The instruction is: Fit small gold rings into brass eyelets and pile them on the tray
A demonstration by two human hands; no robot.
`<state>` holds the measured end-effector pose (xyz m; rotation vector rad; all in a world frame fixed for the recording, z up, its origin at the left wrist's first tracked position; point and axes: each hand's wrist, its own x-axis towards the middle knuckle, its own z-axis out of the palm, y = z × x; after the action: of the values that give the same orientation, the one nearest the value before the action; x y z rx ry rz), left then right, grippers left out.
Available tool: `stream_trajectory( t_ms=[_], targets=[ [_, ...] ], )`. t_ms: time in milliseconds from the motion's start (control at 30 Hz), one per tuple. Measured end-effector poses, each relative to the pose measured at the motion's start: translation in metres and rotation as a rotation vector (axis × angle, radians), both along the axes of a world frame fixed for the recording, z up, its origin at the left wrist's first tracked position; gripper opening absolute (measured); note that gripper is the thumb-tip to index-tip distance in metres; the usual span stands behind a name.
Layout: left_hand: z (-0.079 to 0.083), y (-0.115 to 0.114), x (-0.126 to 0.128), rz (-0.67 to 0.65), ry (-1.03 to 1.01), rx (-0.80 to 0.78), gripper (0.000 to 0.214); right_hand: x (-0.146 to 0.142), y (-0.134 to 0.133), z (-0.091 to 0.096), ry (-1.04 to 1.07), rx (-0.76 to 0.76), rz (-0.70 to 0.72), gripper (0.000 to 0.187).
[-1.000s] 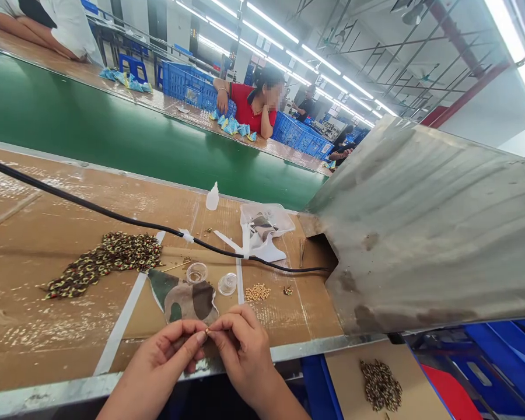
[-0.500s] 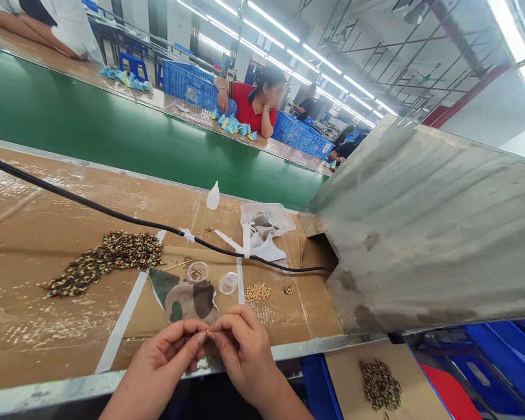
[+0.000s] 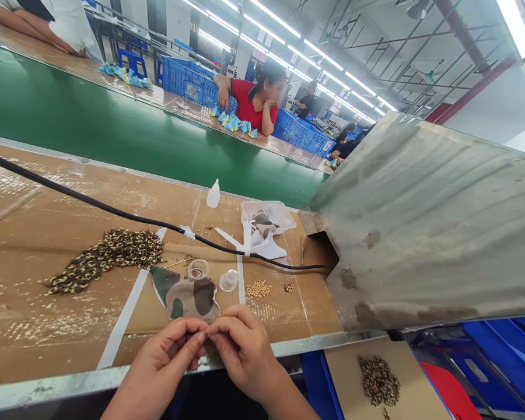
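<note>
Two hands pinched together, bottom centre of the frame

The left hand (image 3: 168,357) and right hand (image 3: 244,356) meet at the fingertips, holding a tiny piece (image 3: 206,335), perhaps a bead, just below a camouflage fabric scrap (image 3: 188,298).

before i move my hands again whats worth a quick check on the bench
left hand and right hand meeting at the fingertips: ok
small piece between them, too tiny to identify: cannot tell
black cable away from both hands: ok
white squeeze bottle upright: ok
tan beads in one small heap: ok
clear cups contents: cannot tell
</note>
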<state>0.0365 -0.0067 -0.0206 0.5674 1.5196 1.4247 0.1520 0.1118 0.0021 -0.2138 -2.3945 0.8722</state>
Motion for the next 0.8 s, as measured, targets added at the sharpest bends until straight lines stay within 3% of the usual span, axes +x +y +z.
stream_trajectory(
  t_ms=[200,367,567,800],
  targets=[
    [0.008,0.002,0.000,-0.008,-0.040,-0.044,0.055,0.003,0.004,0.001,-0.122,0.102,-0.012,0.011],
    [0.016,0.003,0.000,0.047,-0.136,-0.069,0.059,0.001,-0.003,-0.003,-0.101,-0.023,-0.064,0.010],
    [0.005,0.003,0.002,0.107,-0.109,-0.021,0.056,0.000,-0.016,-0.007,0.004,0.023,-0.160,0.008],
    [-0.002,0.000,0.002,0.068,0.039,0.010,0.049,0.002,-0.011,-0.005,-0.010,0.087,-0.107,0.011]
  ],
)
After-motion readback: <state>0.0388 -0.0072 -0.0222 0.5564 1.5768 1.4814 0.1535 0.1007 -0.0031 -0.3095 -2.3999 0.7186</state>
